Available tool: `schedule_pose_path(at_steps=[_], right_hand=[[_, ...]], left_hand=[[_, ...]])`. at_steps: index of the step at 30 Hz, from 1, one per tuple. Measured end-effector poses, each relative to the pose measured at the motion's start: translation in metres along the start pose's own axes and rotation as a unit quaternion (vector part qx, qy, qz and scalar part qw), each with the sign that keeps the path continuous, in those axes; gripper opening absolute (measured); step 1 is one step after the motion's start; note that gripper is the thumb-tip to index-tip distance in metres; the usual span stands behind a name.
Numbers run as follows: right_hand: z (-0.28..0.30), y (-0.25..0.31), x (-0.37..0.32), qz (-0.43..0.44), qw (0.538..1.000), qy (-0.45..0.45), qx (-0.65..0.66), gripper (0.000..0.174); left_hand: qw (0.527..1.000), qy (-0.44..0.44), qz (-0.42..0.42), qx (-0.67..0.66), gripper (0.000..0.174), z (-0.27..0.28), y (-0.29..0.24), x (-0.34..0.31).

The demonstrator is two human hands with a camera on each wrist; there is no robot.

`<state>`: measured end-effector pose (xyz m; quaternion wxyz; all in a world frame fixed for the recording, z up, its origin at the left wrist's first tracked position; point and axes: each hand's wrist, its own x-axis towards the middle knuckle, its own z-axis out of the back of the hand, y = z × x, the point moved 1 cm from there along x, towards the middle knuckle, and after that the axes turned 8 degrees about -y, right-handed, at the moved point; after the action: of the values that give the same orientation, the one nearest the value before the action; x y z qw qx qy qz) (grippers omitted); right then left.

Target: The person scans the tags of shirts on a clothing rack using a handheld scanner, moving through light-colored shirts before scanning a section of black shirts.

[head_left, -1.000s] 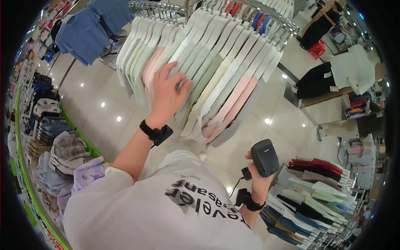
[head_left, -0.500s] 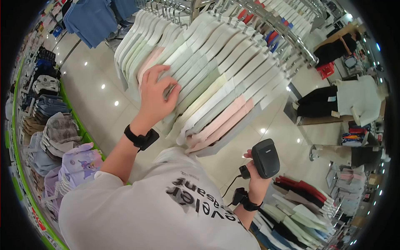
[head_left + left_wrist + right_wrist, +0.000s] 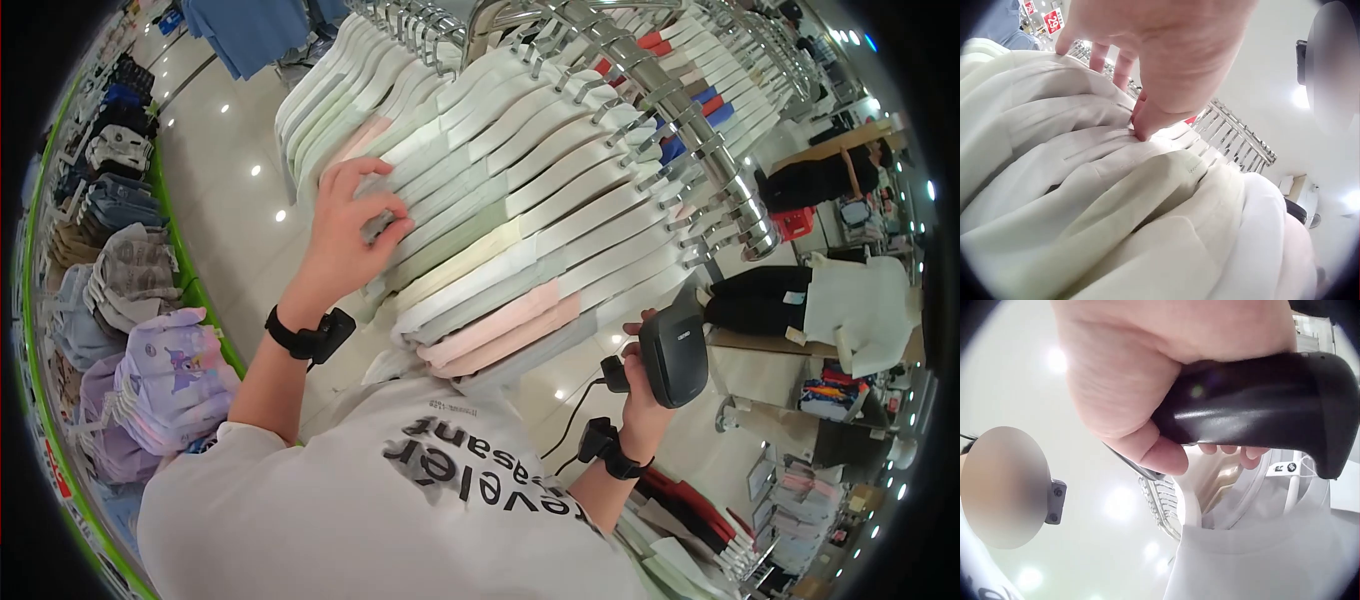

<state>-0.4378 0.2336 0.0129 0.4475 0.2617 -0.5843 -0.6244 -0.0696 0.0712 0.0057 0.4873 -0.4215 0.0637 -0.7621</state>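
Pastel shirts (image 3: 490,250) hang close together on white hangers (image 3: 565,165) in front of me. My left hand (image 3: 345,230) is at their shoulders, left of the middle of the row. In the left wrist view its thumb and index finger pinch the fabric of a pale shirt (image 3: 1094,147), while the other fingers reach over the neighbouring shirts. My right hand (image 3: 648,405) grips a black handheld scanner (image 3: 678,358) beside the right end of the row. In the right wrist view the scanner (image 3: 1241,403) is above a white shirt (image 3: 1229,556) with a hanging tag.
A chrome rail (image 3: 690,125) carries the hangers. Along the left runs a green-edged display (image 3: 175,230) of hanging clothes. Blue shirts (image 3: 245,40) hang at the far left. A mannequin (image 3: 850,310) stands to the right, with dark red garments (image 3: 695,505) on a rack below.
The view has turned, so the rack looks closer and more slanted. My left thumb and index finger have come together on a shirt. The right hand with the scanner has moved nearer the row.
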Motion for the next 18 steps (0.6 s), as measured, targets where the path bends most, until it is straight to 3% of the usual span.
schedule_pose_path(at_steps=[6, 13, 15, 16, 18], right_hand=[[0.019, -0.007, 0.038, 0.014, 0.997, 0.045, 0.061, 0.062], [0.054, -0.027, 0.075, 0.015, 0.990, 0.108, 0.093, 0.063], [0.067, -0.040, 0.088, 0.104, 0.985, 0.139, 0.018, 0.061], [0.074, -0.040, 0.093, 0.106, 0.983, 0.147, 0.020, 0.061], [0.086, -0.038, 0.101, 0.061, 0.991, 0.116, -0.005, 0.041]], left_hand=[[0.997, -0.053, 0.056, 0.032, 0.014, -0.013, -0.020, -0.019], [0.958, -0.202, 0.157, 0.130, 0.017, -0.024, -0.063, -0.051], [0.948, -0.229, 0.174, 0.137, 0.017, -0.027, -0.076, -0.060], [0.943, -0.249, 0.185, 0.123, 0.015, -0.028, -0.081, -0.067], [0.934, -0.272, 0.200, 0.114, 0.013, -0.029, -0.096, -0.077]])
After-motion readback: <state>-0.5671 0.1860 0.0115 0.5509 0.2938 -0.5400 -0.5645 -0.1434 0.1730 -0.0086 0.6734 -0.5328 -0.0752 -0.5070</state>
